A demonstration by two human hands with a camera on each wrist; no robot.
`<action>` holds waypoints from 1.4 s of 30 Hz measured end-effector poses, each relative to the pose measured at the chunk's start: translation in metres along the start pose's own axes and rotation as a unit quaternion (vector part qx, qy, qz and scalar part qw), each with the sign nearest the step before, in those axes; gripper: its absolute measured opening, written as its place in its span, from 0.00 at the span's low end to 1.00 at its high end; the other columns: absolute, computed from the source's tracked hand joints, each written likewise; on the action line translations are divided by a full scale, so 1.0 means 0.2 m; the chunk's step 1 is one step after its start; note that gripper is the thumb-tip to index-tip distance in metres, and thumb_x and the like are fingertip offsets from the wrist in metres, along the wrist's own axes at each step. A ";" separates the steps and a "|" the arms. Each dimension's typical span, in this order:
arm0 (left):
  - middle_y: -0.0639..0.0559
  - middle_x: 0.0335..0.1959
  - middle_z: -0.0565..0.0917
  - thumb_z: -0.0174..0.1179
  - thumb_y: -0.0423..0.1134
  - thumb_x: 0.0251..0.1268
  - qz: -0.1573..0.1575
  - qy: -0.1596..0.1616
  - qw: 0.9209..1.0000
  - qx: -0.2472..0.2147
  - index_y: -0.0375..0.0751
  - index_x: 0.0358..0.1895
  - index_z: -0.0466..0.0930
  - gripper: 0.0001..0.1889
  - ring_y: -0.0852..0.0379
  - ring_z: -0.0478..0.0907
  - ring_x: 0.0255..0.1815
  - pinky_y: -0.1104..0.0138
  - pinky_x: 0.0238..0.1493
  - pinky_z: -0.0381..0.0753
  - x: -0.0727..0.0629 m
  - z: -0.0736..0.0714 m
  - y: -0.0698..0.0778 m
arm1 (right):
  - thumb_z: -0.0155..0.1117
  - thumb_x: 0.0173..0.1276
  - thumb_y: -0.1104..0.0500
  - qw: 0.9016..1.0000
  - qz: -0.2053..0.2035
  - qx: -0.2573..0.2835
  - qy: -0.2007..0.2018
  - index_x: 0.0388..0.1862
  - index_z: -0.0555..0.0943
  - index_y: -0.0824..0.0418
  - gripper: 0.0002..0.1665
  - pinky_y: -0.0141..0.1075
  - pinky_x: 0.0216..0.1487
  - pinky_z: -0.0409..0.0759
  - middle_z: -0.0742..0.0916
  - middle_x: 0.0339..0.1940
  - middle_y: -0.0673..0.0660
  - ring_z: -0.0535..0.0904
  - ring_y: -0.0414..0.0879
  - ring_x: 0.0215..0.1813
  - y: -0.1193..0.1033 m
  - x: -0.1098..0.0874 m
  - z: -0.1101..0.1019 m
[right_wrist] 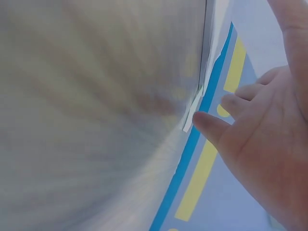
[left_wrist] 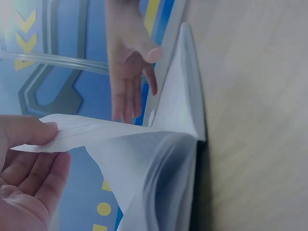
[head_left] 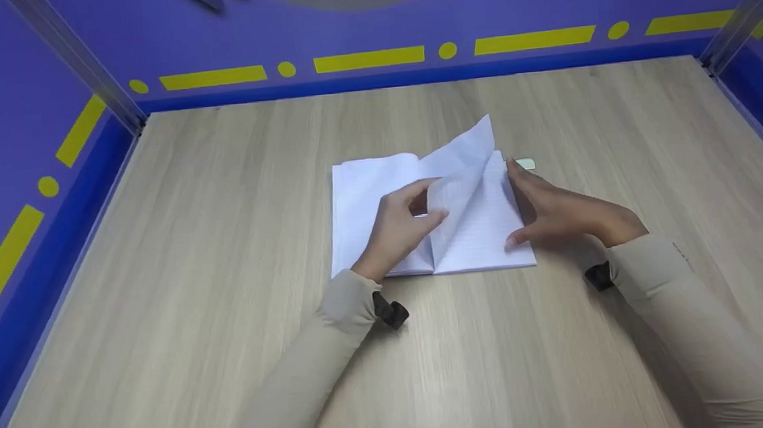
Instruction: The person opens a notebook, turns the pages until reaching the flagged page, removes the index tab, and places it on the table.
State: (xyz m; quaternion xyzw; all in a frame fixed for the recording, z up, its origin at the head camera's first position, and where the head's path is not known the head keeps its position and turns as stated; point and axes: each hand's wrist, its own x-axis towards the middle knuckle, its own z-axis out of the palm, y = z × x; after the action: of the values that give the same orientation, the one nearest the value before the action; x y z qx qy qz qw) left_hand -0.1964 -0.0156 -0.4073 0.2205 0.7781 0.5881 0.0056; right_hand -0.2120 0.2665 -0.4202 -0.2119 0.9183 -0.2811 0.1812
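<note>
An open notebook (head_left: 374, 208) with white lined pages lies on the table. My left hand (head_left: 402, 222) pinches a single page (head_left: 466, 181) between thumb and fingers, and that page stands lifted and bent over the right half. In the left wrist view the thumb presses on top of the pinched page (left_wrist: 77, 132), with fingers beneath. My right hand (head_left: 556, 208) is at the notebook's right edge, fingers extended and thumb spread near the lower right corner. The right wrist view shows the right hand (right_wrist: 269, 134) with nothing in its grasp.
A small pale green piece (head_left: 526, 163) sticks out by the notebook's upper right edge, partly hidden. The wood-grain table (head_left: 220, 205) is bordered by blue panels (head_left: 369, 33) with yellow marks at the back and sides. Each wrist carries a black device (head_left: 391, 310).
</note>
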 end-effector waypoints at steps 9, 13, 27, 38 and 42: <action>0.47 0.53 0.84 0.65 0.28 0.55 -0.015 0.064 0.998 -0.018 0.39 0.55 0.81 0.21 0.63 0.76 0.36 0.76 0.36 0.73 0.02 -0.11 0.02 | 0.74 0.50 0.38 0.999 -0.007 -0.003 -0.034 0.79 0.34 0.58 0.74 0.55 0.77 0.44 0.41 0.80 0.60 0.37 0.55 0.80 -0.01 0.00 0.00; 0.44 0.50 0.85 0.64 0.27 0.55 -0.021 0.075 0.996 -0.041 0.37 0.55 0.80 0.21 0.61 0.81 0.48 0.76 0.44 0.77 0.03 -0.15 0.02 | 0.73 0.51 0.38 0.999 -0.013 -0.012 -0.045 0.79 0.37 0.59 0.72 0.55 0.77 0.44 0.44 0.80 0.62 0.38 0.57 0.80 -0.01 0.00 0.00; 0.45 0.36 0.86 0.66 0.33 0.58 -0.044 0.105 0.994 -0.007 0.36 0.50 0.83 0.16 0.59 0.82 0.39 0.70 0.48 0.80 0.01 -0.30 -0.02 | 0.71 0.51 0.35 0.997 -0.003 -0.038 -0.061 0.79 0.40 0.56 0.70 0.56 0.77 0.42 0.45 0.81 0.58 0.38 0.54 0.81 -0.03 0.00 0.00; 0.45 0.33 0.86 0.67 0.33 0.57 -0.072 0.118 0.990 0.007 0.35 0.49 0.83 0.15 0.62 0.81 0.37 0.71 0.47 0.79 -0.04 -0.39 -0.08 | 0.71 0.53 0.37 0.996 0.002 -0.041 -0.073 0.79 0.42 0.58 0.68 0.57 0.77 0.39 0.46 0.80 0.58 0.40 0.54 0.81 -0.02 0.00 0.02; 0.45 0.33 0.86 0.67 0.32 0.56 -0.079 0.118 0.990 0.000 0.36 0.50 0.83 0.16 0.61 0.81 0.38 0.70 0.48 0.79 -0.05 -0.41 -0.11 | 0.71 0.53 0.37 0.996 0.005 -0.055 -0.074 0.79 0.42 0.59 0.67 0.57 0.77 0.38 0.47 0.80 0.58 0.40 0.54 0.81 -0.02 -0.01 0.02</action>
State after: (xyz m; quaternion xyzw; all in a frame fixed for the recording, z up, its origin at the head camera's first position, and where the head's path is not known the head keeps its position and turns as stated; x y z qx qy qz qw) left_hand -0.2160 -0.0983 -0.4047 0.0873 0.7881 0.6080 -0.0401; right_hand -0.2079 0.2623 -0.4196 -0.2374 0.9174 -0.2128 0.2383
